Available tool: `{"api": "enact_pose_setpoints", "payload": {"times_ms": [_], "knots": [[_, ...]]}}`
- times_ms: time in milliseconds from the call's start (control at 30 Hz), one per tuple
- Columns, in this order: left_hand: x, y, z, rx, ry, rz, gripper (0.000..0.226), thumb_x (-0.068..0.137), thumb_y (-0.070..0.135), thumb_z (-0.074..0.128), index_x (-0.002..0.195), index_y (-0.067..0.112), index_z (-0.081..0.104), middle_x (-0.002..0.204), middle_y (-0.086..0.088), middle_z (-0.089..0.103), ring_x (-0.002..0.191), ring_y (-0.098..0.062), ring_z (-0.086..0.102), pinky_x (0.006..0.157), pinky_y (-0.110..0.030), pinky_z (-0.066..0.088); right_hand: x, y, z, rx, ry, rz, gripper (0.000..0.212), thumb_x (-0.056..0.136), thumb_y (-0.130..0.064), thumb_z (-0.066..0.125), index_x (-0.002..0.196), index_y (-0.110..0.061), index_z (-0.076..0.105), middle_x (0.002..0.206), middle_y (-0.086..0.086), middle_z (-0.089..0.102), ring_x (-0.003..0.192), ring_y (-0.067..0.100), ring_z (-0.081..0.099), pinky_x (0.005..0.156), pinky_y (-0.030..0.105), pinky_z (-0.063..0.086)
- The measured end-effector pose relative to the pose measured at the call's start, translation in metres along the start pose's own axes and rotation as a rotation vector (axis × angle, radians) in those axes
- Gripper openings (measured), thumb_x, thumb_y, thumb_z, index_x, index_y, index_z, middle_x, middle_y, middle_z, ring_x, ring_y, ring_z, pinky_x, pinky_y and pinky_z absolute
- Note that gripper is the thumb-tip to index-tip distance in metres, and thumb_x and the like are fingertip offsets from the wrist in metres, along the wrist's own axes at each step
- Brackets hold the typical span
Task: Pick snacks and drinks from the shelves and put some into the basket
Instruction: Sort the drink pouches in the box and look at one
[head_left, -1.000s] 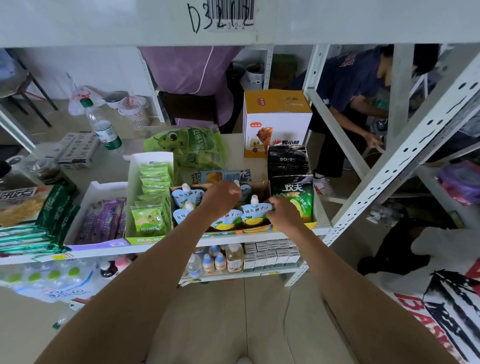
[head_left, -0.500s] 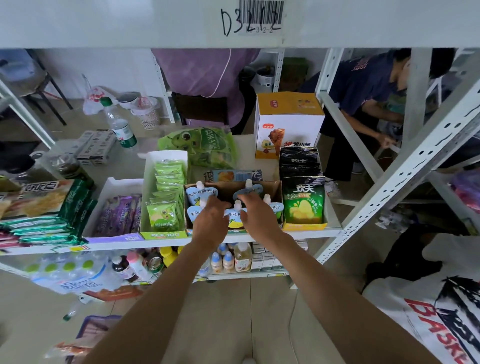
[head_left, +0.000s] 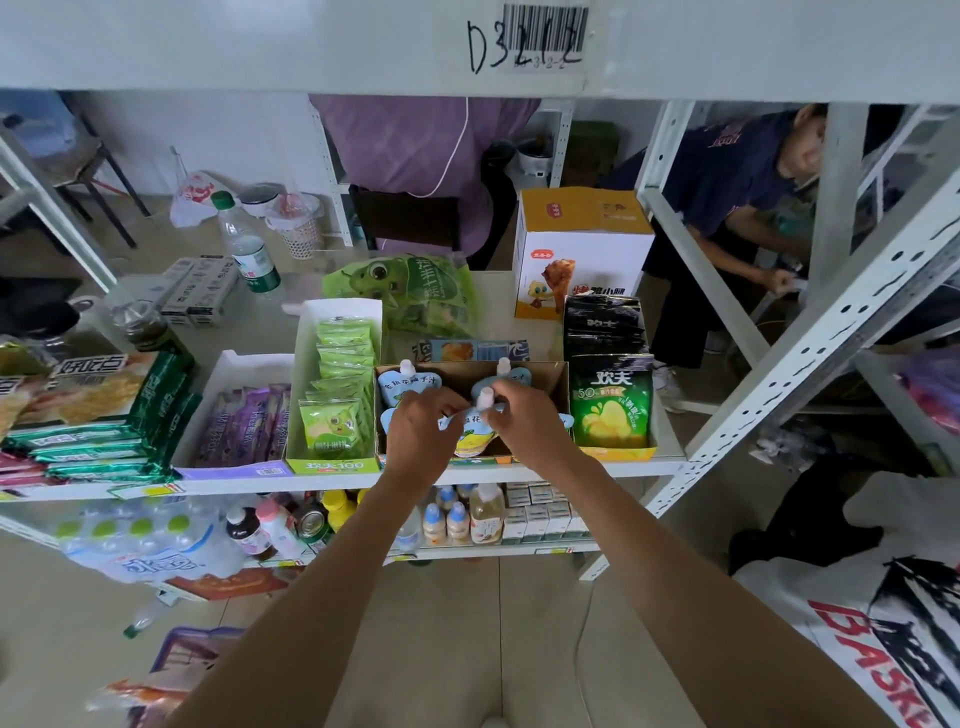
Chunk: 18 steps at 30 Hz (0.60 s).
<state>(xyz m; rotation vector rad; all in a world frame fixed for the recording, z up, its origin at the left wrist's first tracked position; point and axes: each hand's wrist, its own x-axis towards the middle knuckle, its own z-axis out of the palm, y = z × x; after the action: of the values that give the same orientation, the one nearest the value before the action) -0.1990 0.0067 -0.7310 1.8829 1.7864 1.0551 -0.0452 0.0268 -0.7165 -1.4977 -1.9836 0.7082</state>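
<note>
The pouch (head_left: 470, 428) sits in the front middle of the brown box (head_left: 558, 379) on the middle shelf (head_left: 623, 462), and I have it from both sides: my left hand (head_left: 418, 434) curls its fingers round the left edge, my right hand (head_left: 527, 423) pinches it near the white cap (head_left: 484, 399). Both grips are narrow and closed on the same pouch. It stands roughly upright, long axis running from its base in the box up to the cap, the cap tipped a little away from me and the printed face turned my way.

To lift it well, I judge I should draw it straight up along that axis, so the soft sides do not snag its neighbours; two more pouches (head_left: 408, 387) stand just behind, touching or nearly so. A hold low on the neck should keep the pouch from folding, and one hand can let go once it clears the box wall.

Just left of the box is a tray of green packs (head_left: 332, 410); just right, a carton of chip bags (head_left: 613, 410). Small bottles (head_left: 457, 519) fill the shelf below. No basket shows here, so I cannot tell where the pouch must go.
</note>
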Motion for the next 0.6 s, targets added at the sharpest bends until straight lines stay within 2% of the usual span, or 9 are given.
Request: {"api": "enact_pose_setpoints", "payload": {"times_ms": [100, 167, 233, 300, 400, 433, 500, 600], "knots": [[-0.005, -0.004, -0.014, -0.160, 0.000, -0.079, 0.008, 0.087, 0.017, 0.072, 0.086, 0.009, 0.070, 0.077, 0.003, 0.066, 0.078, -0.015, 0.063, 0.075, -0.033, 0.053, 0.004, -0.011, -0.017, 0.081, 0.003, -0.024, 0.016, 0.090, -0.018, 0.065, 0.098, -0.003, 0.064, 0.083, 0.009, 0.065, 0.070, 0.024, 0.055, 0.065, 0.036, 0.041], [-0.012, -0.005, -0.022, -0.261, -0.072, -0.161, 0.012, 0.086, 0.019, 0.074, 0.079, 0.019, 0.065, 0.077, 0.005, 0.066, 0.076, -0.008, 0.063, 0.079, -0.031, 0.053, 0.006, -0.022, -0.029, 0.125, -0.012, -0.033, 0.020, 0.091, -0.020, 0.066, 0.106, -0.006, 0.067, 0.090, 0.001, 0.063, 0.075, 0.014, 0.054, 0.067, 0.029, 0.039], [-0.021, -0.003, -0.029, -0.354, -0.123, -0.222, 0.019, 0.085, 0.017, 0.076, 0.079, 0.027, 0.061, 0.080, 0.006, 0.068, 0.074, -0.004, 0.061, 0.078, -0.030, 0.053, 0.008, -0.032, -0.037, 0.195, -0.011, -0.038, 0.020, 0.091, -0.021, 0.066, 0.106, -0.007, 0.068, 0.090, -0.001, 0.064, 0.074, 0.008, 0.054, 0.066, 0.028, 0.040], [-0.029, 0.001, -0.033, -0.418, -0.141, -0.267, 0.015, 0.083, 0.016, 0.077, 0.090, 0.022, 0.066, 0.086, 0.005, 0.071, 0.077, -0.009, 0.064, 0.076, -0.034, 0.054, 0.008, -0.042, -0.041, 0.256, 0.017, -0.036, 0.018, 0.090, -0.023, 0.067, 0.102, -0.009, 0.071, 0.086, 0.001, 0.068, 0.073, 0.009, 0.056, 0.067, 0.030, 0.042], [-0.036, 0.010, -0.039, -0.543, -0.134, -0.314, 0.018, 0.083, 0.012, 0.077, 0.099, 0.012, 0.069, 0.091, -0.008, 0.075, 0.086, -0.029, 0.069, 0.081, -0.044, 0.056, 0.006, -0.051, -0.041, 0.308, 0.073, -0.005, 0.020, 0.089, -0.026, 0.070, 0.103, -0.011, 0.073, 0.091, 0.000, 0.071, 0.084, 0.014, 0.065, 0.073, 0.033, 0.049], [-0.038, 0.012, -0.040, -0.577, -0.117, -0.329, 0.017, 0.083, 0.012, 0.077, 0.098, 0.011, 0.069, 0.091, -0.011, 0.075, 0.085, -0.031, 0.069, 0.081, -0.045, 0.056, 0.004, -0.051, -0.040, 0.335, 0.097, 0.004, 0.022, 0.089, -0.026, 0.070, 0.104, -0.011, 0.073, 0.094, -0.001, 0.071, 0.089, 0.012, 0.065, 0.076, 0.029, 0.050], [-0.043, 0.019, -0.042, -0.673, -0.083, -0.376, 0.015, 0.084, 0.010, 0.075, 0.099, 0.011, 0.070, 0.093, -0.012, 0.075, 0.084, -0.024, 0.069, 0.079, -0.042, 0.058, -0.002, -0.050, -0.040, 0.382, 0.138, 0.042, 0.025, 0.090, -0.029, 0.069, 0.108, -0.012, 0.070, 0.099, -0.004, 0.069, 0.094, 0.007, 0.064, 0.074, 0.015, 0.047], [-0.050, 0.029, -0.049, -0.916, -0.070, -0.460, 0.016, 0.089, 0.007, 0.068, 0.106, 0.007, 0.069, 0.098, -0.011, 0.076, 0.088, -0.022, 0.071, 0.077, -0.034, 0.059, -0.018, -0.047, -0.037, 0.460, 0.112, 0.165, 0.025, 0.091, -0.032, 0.066, 0.104, -0.010, 0.067, 0.094, -0.002, 0.069, 0.088, 0.010, 0.064, 0.069, 0.015, 0.046]]}}
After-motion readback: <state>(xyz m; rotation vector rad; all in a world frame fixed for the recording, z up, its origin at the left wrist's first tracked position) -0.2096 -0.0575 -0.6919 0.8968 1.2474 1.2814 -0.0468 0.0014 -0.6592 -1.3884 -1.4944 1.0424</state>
